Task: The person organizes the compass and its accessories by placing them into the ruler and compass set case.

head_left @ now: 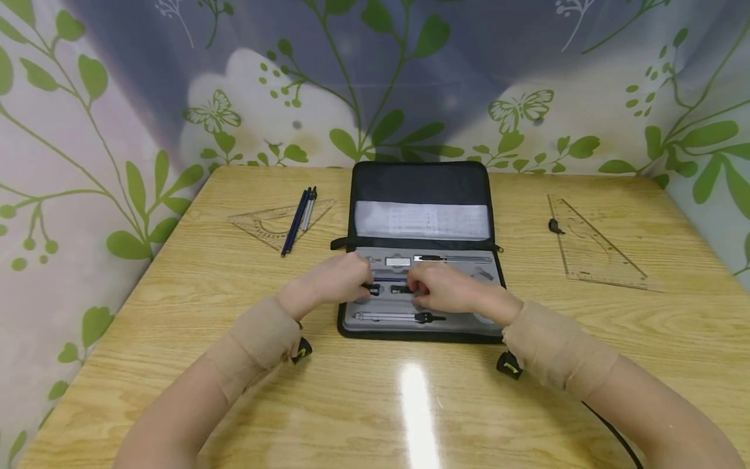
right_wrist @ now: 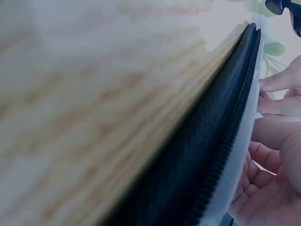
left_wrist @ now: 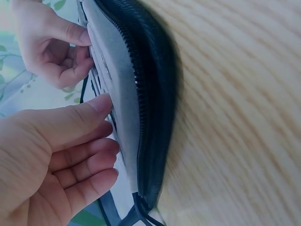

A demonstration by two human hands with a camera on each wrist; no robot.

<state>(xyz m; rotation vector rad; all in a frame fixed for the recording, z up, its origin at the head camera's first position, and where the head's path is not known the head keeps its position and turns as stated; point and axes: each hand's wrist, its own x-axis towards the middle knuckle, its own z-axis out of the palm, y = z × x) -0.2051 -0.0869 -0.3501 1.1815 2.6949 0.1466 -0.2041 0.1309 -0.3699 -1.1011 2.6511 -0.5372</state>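
Observation:
An unzipped black case (head_left: 420, 337) lies open on the table, its grey tray holding drawing tools. My left hand (head_left: 342, 277) reaches into the tray's left part, bent fingers at a small black piece (head_left: 374, 289). Its thumb touches the tray edge-on in the left wrist view, where the left hand (left_wrist: 66, 155) hides what lies under its fingertips. At another black piece (head_left: 400, 289) are the bent fingers of my right hand (head_left: 451, 286). The right wrist view shows the right hand (right_wrist: 277, 165) beside the tray, fingertips partly hidden. Whether either hand pinches its piece cannot be seen.
Left of the case, a clear set square (head_left: 258, 225) lies under a dark blue pencil (head_left: 296, 223) and a small compass (head_left: 309, 210). Another set square (head_left: 606, 273) with a black piece (head_left: 554, 226) lies right. A compass (head_left: 398, 317) occupies the tray's front slot.

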